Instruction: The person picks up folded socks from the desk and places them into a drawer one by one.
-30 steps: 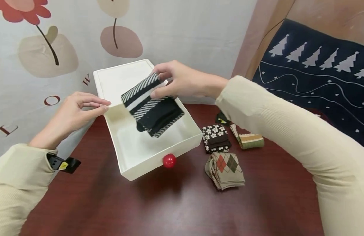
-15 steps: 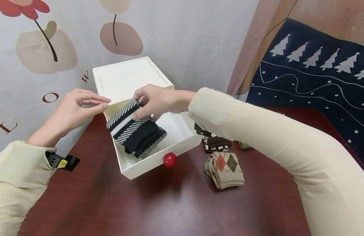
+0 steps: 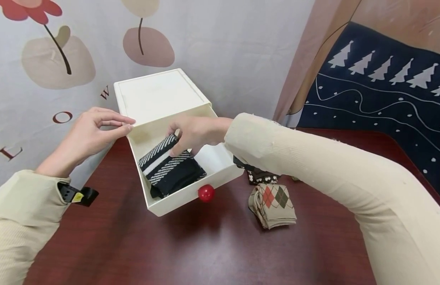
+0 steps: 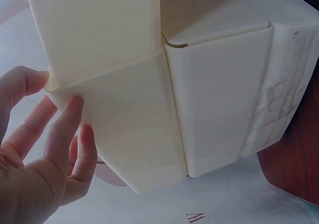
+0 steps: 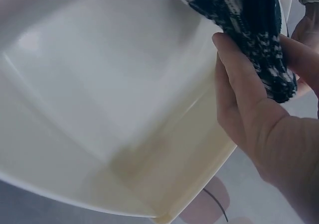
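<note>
My right hand (image 3: 196,132) pinches a folded pair of black-and-white striped socks (image 3: 166,170) by one edge, thumb on top. The socks lie tilted inside the pulled-out white drawer (image 3: 220,156), at its left side. In the right wrist view, the socks (image 5: 249,35) hang between thumb and fingers, over the pale drawer floor. My left hand (image 3: 95,132) holds the near left corner of the white drawer unit (image 3: 159,95). In the left wrist view, the left hand (image 4: 47,144) has thumb and fingertips on either side of the unit's edge.
Right of the drawer lie folded argyle socks (image 3: 273,206) and dark floral socks (image 3: 262,176), the latter partly behind my right sleeve. A red knob (image 3: 206,193) juts from the drawer front. A printed curtain (image 3: 220,47) hangs behind the dark red table (image 3: 220,253).
My right hand has brought the striped socks left and down into the drawer, where they now sit lower. The left hand has stayed at the unit's corner.
</note>
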Available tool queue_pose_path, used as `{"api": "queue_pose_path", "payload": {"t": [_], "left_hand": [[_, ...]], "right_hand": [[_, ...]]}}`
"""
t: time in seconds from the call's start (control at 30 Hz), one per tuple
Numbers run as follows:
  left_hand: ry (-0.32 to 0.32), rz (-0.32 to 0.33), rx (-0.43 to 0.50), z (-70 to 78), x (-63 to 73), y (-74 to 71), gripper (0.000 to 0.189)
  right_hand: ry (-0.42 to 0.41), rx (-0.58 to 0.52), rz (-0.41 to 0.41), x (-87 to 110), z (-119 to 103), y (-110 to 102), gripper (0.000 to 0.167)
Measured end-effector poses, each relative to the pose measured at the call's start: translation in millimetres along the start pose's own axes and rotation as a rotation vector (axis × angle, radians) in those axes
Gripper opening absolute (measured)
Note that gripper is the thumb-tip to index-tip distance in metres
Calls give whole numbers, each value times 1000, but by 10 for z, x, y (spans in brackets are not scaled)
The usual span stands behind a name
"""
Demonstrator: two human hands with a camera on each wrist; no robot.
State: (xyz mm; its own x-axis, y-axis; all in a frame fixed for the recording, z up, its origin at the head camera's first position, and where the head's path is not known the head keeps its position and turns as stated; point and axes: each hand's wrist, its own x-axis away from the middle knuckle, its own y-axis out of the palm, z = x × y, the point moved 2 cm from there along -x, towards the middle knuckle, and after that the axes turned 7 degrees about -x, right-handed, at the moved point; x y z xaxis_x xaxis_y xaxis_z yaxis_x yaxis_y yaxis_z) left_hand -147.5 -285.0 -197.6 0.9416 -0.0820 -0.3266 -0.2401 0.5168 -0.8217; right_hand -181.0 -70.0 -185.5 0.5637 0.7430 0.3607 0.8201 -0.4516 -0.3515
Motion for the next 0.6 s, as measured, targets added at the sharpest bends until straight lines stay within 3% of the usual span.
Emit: {"api": "queue_pose_path", "payload": {"t": [0.47, 0.6], "left_hand": [[5, 17, 20, -27, -9, 5, 23], [1, -4, 23, -18, -3, 6, 24]], "right_hand": [[-7, 6, 63, 22, 54, -68, 36], [-29, 4, 57, 78, 43, -131, 38]]}}
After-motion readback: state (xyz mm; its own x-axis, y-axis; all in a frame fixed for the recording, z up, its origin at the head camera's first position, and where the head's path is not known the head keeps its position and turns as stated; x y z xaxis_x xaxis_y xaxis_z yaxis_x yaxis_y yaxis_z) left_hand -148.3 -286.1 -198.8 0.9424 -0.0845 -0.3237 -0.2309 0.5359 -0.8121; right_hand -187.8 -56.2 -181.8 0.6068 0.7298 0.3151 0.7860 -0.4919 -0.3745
